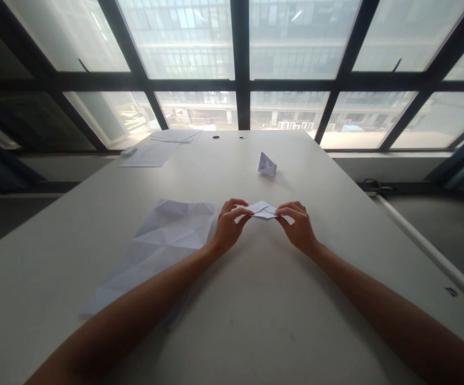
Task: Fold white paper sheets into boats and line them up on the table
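A small piece of folded white paper (262,210) is held between my two hands, a little above the table. My left hand (230,222) pinches its left corner between thumb and fingers. At the opposite corner, my right hand (298,224) grips it the same way. Fold lines and overlapping flaps show on its upper face. Beyond my hands stands another folded paper piece (267,164), pointed at the top. To the left lies a large creased sheet of paper (168,235), partly hidden under my left forearm.
The white table (248,299) stretches away toward large framed windows (288,40). Flat paper sheets (147,155) lie at its far left, beside a small pale object (128,152). A small dark round item (216,137) sits near the far edge.
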`<action>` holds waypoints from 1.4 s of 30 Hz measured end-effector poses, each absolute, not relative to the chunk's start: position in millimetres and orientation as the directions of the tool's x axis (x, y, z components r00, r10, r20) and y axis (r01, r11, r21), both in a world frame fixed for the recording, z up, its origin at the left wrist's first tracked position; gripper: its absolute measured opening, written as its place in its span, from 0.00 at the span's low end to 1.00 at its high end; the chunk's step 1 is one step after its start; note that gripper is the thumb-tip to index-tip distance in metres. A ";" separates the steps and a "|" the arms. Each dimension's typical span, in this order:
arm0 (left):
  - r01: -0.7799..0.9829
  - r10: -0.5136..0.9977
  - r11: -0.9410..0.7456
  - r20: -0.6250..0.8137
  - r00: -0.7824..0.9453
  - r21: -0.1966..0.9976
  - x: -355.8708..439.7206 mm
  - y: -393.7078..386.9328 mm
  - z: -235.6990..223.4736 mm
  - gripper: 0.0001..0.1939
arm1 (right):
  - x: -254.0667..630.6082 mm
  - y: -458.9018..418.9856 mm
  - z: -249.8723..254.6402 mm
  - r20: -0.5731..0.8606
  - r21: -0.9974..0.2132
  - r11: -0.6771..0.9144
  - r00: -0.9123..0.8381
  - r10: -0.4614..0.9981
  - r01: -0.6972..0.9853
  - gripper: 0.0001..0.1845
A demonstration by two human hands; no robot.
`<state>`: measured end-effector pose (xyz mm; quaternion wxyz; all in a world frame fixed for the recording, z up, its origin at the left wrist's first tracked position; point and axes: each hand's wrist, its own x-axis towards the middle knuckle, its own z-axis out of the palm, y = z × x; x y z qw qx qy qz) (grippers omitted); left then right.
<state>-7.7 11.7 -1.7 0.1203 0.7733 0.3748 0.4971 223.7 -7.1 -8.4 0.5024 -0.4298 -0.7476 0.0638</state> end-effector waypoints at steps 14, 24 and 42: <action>0.701 0.822 -0.563 0.385 0.420 0.438 -6.8 15.2 -14.0 0.15 | 224.7 3.7 -23.5 0.413 -0.606 0.370 -0.119 0.903 0.704 0.05; 0.745 0.733 -0.659 0.309 0.606 0.102 -3.0 4.0 1.8 0.19 | 217.4 -5.0 -17.3 0.424 -0.468 0.396 -0.192 0.885 0.790 0.07; 0.717 0.751 -0.649 0.363 0.552 0.252 -1.7 6.5 -2.0 0.16 | 217.1 -1.4 -19.6 0.423 -0.802 0.389 -0.030 0.906 0.453 0.26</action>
